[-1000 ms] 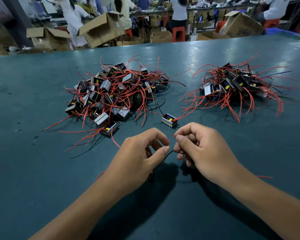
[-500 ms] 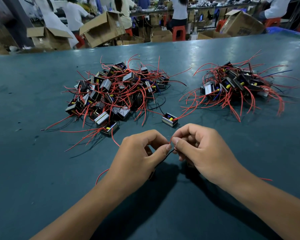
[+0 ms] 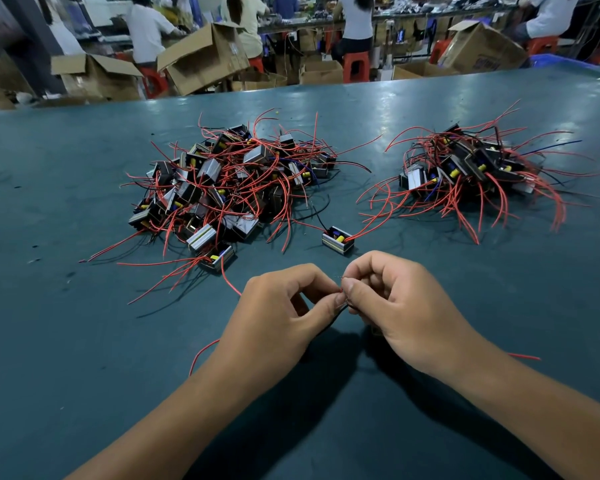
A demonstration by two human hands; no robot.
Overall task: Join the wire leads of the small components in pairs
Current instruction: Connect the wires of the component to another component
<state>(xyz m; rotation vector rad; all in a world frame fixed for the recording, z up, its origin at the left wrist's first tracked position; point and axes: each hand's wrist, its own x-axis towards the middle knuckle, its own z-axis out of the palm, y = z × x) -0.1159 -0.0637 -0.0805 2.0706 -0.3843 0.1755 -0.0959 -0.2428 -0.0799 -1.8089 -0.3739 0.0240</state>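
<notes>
Glossy teal table (image 3: 84, 341); left hand (image 3: 278, 317), right hand (image 3: 402, 306) grip thin wire leads (image 3: 342, 289).

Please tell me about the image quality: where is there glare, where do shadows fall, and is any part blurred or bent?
Head view: pale glare streaks the far part of the teal table top; dark shadows lie under the left hand and right hand; the table's far edge curves from the wide lens; the background workers look soft; the pinched wire ends are too small to resolve.

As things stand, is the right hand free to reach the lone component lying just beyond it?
Probably not yet: the right hand and left hand both pinch wire ends. The path to the lone component looks clear.
</notes>
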